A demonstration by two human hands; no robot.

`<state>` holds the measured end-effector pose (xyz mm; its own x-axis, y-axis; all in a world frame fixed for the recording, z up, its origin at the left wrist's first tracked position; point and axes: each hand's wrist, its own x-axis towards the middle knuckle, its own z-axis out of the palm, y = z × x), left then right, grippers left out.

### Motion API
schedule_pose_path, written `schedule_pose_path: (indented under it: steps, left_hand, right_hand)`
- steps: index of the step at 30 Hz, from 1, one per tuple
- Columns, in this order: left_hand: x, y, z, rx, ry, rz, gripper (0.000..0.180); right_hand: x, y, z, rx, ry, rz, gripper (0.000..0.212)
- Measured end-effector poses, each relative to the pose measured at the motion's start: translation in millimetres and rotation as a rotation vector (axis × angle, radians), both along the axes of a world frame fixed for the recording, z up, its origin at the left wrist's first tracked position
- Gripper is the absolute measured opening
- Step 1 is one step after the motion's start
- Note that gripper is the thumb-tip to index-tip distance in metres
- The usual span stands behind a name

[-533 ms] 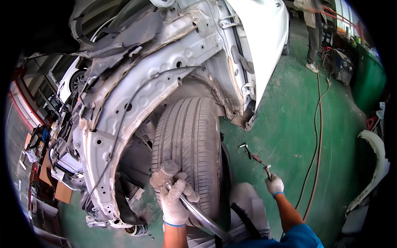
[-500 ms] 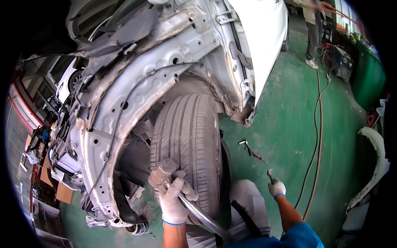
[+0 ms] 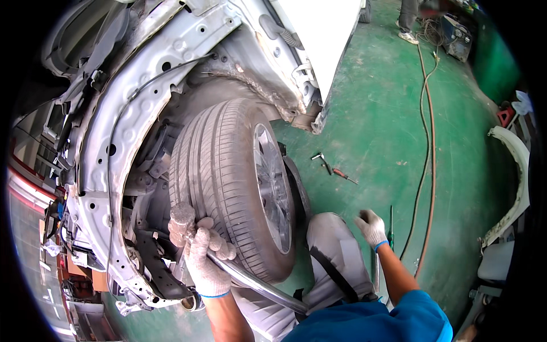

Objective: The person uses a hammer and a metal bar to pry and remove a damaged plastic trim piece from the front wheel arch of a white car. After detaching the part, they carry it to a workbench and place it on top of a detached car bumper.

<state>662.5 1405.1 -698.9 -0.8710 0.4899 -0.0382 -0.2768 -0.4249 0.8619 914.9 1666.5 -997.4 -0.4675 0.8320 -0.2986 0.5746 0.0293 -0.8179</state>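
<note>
My left hand (image 3: 206, 263), in a dusty white knit glove with a blue cuff, is closed round the shiny metal handle of a hammer (image 3: 245, 279). Its worn, blunt head (image 3: 183, 216) rises beside my fingers, in front of a dusty car tyre (image 3: 211, 171). The handle slants down toward my lap. Gloved in white too, my right hand (image 3: 371, 229) is over the green floor beside my knee, fingers apart, with nothing visible in it. Close to its right lies a long screwdriver with a green handle (image 3: 391, 236). A thin metal bar (image 3: 376, 272) shows under the right forearm.
Around the tyre curves the bare grey wheel arch (image 3: 97, 165) of a car, with a white door (image 3: 313, 40) behind. A ratchet (image 3: 322, 162) and a red-handled screwdriver (image 3: 344, 175) lie on the floor. Hoses (image 3: 431, 142) run along the right, near a detached white fender (image 3: 515, 171).
The view has shifted, and more of the wheel's rim shows. My right hand has let go of the tool it held. My left hand still grips the hammer.
</note>
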Motion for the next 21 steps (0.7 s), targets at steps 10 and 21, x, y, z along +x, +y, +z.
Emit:
schedule_pose_path:
  steps: [10,21]
  left_hand:
    - [47,57,16,-0.797,1.382,-0.332,0.036]
    - [-14,43,-4,-1.102,1.714,0.336,0.056]
  right_hand:
    - [-26,-75,208,-0.174,0.417,0.769,0.053]
    - [14,29,-43,-0.233,-0.232,-0.34,0.024]
